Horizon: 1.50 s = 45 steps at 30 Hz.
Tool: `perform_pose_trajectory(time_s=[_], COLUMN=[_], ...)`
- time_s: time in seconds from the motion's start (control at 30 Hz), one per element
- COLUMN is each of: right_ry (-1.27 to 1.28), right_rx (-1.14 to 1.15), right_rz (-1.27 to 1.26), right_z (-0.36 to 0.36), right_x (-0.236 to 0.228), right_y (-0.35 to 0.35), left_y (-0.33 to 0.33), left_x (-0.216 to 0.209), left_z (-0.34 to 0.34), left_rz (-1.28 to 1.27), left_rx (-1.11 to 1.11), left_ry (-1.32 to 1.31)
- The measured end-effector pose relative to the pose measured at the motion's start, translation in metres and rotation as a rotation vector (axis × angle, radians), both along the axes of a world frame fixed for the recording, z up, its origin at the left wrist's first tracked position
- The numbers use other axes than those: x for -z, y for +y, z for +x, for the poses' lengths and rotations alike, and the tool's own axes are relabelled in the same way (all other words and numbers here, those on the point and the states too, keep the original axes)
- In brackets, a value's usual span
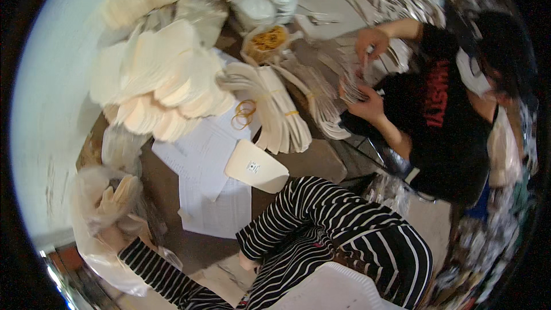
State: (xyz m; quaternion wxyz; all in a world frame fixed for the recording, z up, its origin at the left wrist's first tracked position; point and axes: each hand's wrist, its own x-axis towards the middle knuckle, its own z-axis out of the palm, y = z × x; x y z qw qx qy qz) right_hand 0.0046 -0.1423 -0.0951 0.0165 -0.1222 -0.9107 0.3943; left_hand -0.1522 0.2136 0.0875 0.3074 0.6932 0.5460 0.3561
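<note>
My left hand [111, 237] reaches into a clear plastic bag [89, 212] at the lower left. Pale, curled pieces [120, 193] stick up inside the bag just beyond it, and the plastic and blur hide my fingers. Low in the middle, partly covered by my striped sleeve, my right hand [248, 262] hangs below the table edge; its fingers are hidden. A cream, rounded flat piece [258, 166] with a small dark print lies on white paper sheets [201, 178], close to my right elbow.
Tall stacks of cream flat pieces [166, 74] fill the left back. Banded bundles of long strips [275, 109], loose yellow rubber bands [244, 115] and a bag of more bands [267, 40] lie mid-table. A co-worker in black [442, 115] handles strips at right. Plastic bags crowd the right edge.
</note>
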Motion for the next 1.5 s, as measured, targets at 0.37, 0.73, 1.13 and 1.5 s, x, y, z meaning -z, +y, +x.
perform_pose_trajectory(time_s=[0.37, 0.73, 1.13, 1.5], right_ry=[0.801, 0.261, 0.744, 0.505], right_rx=[0.078, 1.24, 1.256, 1.284], right_rz=[0.593, 0.853, -0.182, -0.131], right_z=[0.023, 0.094, 0.209, 0.21], right_x=[-0.074, -0.09, -0.135, -0.113], right_y=[0.001, 0.036, 0.015, -0.009], left_y=[-0.178, -0.256, -0.262, -0.246], left_x=[0.007, 0.055, 0.038, 0.083], left_z=[0.035, 0.118, 0.107, 0.13], left_rz=[0.288, -0.074, -0.165, -0.292], left_rx=[-0.247, -0.164, 0.427, 0.772], left_ry=[-0.039, -0.301, -0.426, -0.422])
